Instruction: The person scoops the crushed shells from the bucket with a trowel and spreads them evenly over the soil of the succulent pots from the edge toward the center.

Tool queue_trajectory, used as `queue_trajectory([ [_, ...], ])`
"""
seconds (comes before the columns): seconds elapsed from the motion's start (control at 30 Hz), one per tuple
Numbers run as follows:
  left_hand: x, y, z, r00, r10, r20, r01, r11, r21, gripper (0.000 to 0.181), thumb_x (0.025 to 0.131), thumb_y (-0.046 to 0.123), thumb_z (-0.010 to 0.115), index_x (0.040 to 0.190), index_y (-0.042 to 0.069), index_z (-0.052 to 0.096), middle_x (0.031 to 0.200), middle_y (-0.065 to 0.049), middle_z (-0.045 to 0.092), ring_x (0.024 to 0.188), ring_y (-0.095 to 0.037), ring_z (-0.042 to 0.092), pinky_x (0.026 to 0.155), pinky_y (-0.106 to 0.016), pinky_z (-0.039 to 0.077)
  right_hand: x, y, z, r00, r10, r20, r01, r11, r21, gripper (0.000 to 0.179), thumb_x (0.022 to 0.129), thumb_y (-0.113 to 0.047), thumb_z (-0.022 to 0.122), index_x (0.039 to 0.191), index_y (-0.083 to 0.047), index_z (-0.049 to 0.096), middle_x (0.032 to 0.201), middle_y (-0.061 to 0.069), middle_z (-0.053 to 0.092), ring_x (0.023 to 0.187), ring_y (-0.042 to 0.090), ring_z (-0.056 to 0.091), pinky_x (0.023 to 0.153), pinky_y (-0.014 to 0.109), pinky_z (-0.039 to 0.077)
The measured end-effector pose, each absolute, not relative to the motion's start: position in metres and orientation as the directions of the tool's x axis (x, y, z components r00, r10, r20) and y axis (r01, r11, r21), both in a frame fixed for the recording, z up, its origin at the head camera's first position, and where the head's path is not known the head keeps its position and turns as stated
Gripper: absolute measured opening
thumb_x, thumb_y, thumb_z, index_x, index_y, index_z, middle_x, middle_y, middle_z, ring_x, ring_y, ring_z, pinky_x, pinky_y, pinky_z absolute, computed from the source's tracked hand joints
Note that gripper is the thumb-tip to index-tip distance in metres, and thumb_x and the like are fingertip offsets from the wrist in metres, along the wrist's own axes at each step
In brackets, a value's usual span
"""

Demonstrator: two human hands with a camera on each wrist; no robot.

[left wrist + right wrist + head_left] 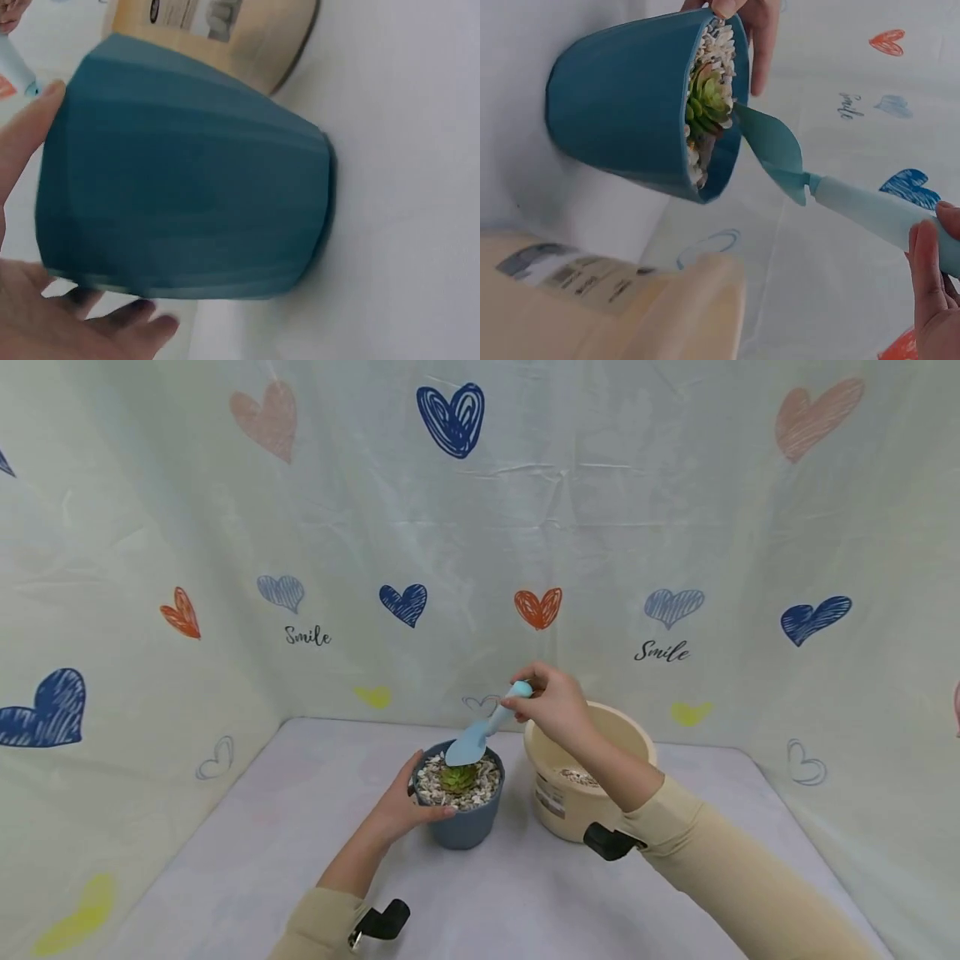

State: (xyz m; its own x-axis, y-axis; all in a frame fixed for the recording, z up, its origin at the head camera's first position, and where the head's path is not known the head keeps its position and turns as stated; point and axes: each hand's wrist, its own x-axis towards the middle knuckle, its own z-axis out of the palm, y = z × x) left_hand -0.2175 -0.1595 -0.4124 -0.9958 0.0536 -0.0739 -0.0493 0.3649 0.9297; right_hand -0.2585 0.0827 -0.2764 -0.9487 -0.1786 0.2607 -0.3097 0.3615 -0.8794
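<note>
A blue-grey flower pot (pixel 463 831) stands on the table, filled with pale pebbles (pixel 486 787) around a small green succulent (pixel 456 780). My left hand (pixel 401 808) grips the pot from its left side, with the thumb at the near rim and the other fingers around the side. In my right hand (pixel 561 708) is a light-blue garden trowel (pixel 870 210), pinched by its handle. Its blade slopes down over the pebbles and partly covers the succulent in the head view. The right wrist view shows the blade's tip at the pot's mouth, beside the green leaves (pixel 705 101).
To the right of the pot, a cream bucket (pixel 566 818) with a label holds some loose pebbles (pixel 580 777) at its bottom. My right forearm passes over its rim. A white cloth covers the table (pixel 330 785), and a heart-printed curtain (pixel 480 527) hangs behind it.
</note>
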Motion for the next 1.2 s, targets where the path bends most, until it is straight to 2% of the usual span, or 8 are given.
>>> queue_trajectory([
  [0.1,-0.214,-0.157,-0.405,-0.999,0.027,0.02,0.03,0.427,0.904,0.113,0.071,0.023,0.089,0.157,0.012,0.015,0.157,-0.025,0.016,0.141,-0.048,0.018,0.105,-0.066,0.026,-0.253,0.097,-0.275,-0.943,-0.169,0.285,-0.327,0.334,-0.884,0.027,0.087,-0.007,0.073,0.112,-0.002,0.063,0.101,0.013,0.066,0.079,0.027,0.068,0.077,0.046,0.056],
  [0.2,-0.208,-0.148,-0.391,-0.992,0.017,0.121,0.116,0.451,0.885,0.109,0.073,0.027,0.088,0.156,0.015,0.019,0.158,-0.02,0.016,0.143,-0.045,0.015,0.106,-0.067,0.024,-0.246,0.116,-0.274,-0.931,-0.163,0.326,-0.362,0.315,-0.878,0.027,0.09,-0.005,0.07,0.115,0.001,0.061,0.103,0.013,0.065,0.078,0.021,0.067,0.075,0.039,0.057],
  [0.3,-0.203,-0.131,-0.376,-0.983,0.019,0.182,0.174,0.415,0.893,0.103,0.075,0.024,0.086,0.155,0.015,0.023,0.158,-0.017,0.019,0.143,-0.042,0.018,0.107,-0.066,0.024,-0.241,0.138,-0.273,-0.913,-0.144,0.383,-0.408,0.288,-0.866,0.028,0.091,-0.003,0.068,0.116,0.005,0.057,0.106,0.017,0.065,0.076,0.017,0.067,0.07,0.032,0.058],
  [0.4,-0.199,-0.108,-0.366,-0.979,0.033,0.203,0.201,0.351,0.915,0.101,0.075,0.022,0.086,0.155,0.014,0.025,0.157,-0.017,0.023,0.141,-0.042,0.023,0.107,-0.061,0.028,-0.238,0.159,-0.271,-0.892,-0.115,0.437,-0.452,0.266,-0.851,0.03,0.093,-0.003,0.065,0.118,0.008,0.053,0.109,0.02,0.063,0.075,0.013,0.068,0.071,0.032,0.058],
  [0.57,-0.195,-0.066,-0.364,-0.981,0.107,0.164,0.186,0.256,0.949,0.1,0.075,0.018,0.086,0.154,0.007,0.025,0.155,-0.02,0.025,0.14,-0.041,0.027,0.11,-0.051,0.031,-0.232,0.192,-0.273,-0.878,-0.023,0.477,-0.46,0.309,-0.832,0.031,0.094,-0.007,0.064,0.119,0.006,0.051,0.104,0.013,0.063,0.073,0.011,0.067,0.069,0.028,0.058],
  [0.7,-0.199,-0.04,-0.368,-0.984,0.136,0.118,0.151,0.261,0.953,0.1,0.075,0.02,0.086,0.153,0.006,0.026,0.154,-0.021,0.026,0.139,-0.042,0.028,0.107,-0.056,0.032,-0.227,0.212,-0.28,-0.882,0.029,0.47,-0.423,0.389,-0.818,0.031,0.094,-0.01,0.066,0.118,0.005,0.053,0.099,0.009,0.061,0.07,0.008,0.066,0.067,0.024,0.057],
  [0.97,-0.22,-0.013,-0.375,-0.986,0.132,0.106,0.139,0.272,0.952,0.104,0.069,0.022,0.09,0.152,0.008,0.03,0.152,-0.02,0.029,0.139,-0.042,0.027,0.108,-0.062,0.026,-0.231,0.229,-0.296,-0.919,-0.001,0.395,-0.357,0.43,-0.829,0.032,0.092,-0.005,0.067,0.118,0.01,0.053,0.108,0.024,0.06,0.071,0.01,0.066,0.067,0.023,0.056],
  [1.2,-0.243,-0.014,-0.372,-0.978,0.209,0.002,0.056,0.255,0.965,0.109,0.072,0.016,0.088,0.157,0.011,0.019,0.157,-0.016,0.025,0.14,-0.041,0.027,0.11,-0.056,0.028,-0.242,0.241,-0.308,-0.954,-0.059,0.294,-0.287,0.471,-0.834,0.032,0.09,-0.003,0.069,0.116,0.01,0.055,0.102,0.023,0.061,0.071,0.012,0.066,0.068,0.026,0.057],
])
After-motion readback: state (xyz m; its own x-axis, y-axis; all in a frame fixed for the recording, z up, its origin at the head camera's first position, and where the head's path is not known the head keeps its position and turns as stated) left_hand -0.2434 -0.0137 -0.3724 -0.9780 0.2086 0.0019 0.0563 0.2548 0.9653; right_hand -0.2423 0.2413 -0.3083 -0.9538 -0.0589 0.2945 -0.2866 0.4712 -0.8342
